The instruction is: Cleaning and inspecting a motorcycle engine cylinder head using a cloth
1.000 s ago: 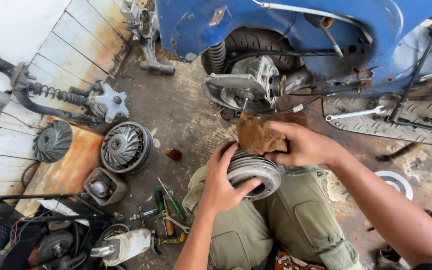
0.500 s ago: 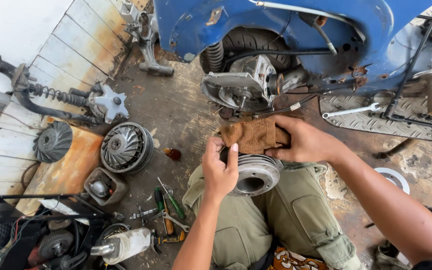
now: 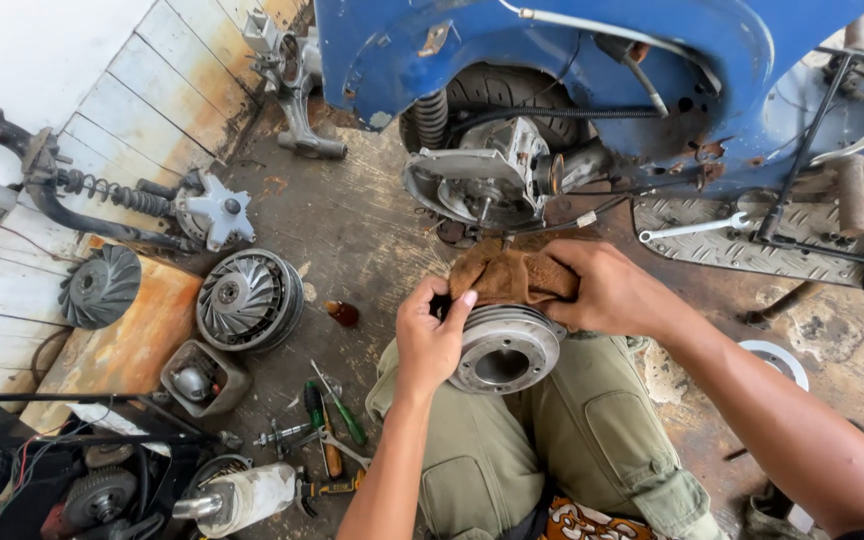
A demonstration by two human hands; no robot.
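Note:
My left hand [image 3: 432,333] grips the left rim of a round grey metal drum [image 3: 508,350] that rests on my knee, its open hub facing up. My right hand [image 3: 612,293] presses a brown rag [image 3: 504,272] against the drum's far upper edge. The rag covers part of the rim. Both hands sit just in front of the blue scooter [image 3: 572,70], below its exposed engine casing [image 3: 477,185] and rear tyre.
A finned flywheel [image 3: 249,298] and a darker fan disc [image 3: 100,287] lie at left on the floor and a rusty plate. Screwdrivers and pliers [image 3: 327,425] are strewn by my left knee. A spanner [image 3: 692,229] rests on the chequered footboard. A suspension spring assembly [image 3: 122,195] lies at far left.
The drum has tilted so its open hub faces up. My left hand shifted from its front face to its left rim. The rag moved onto the drum's far edge.

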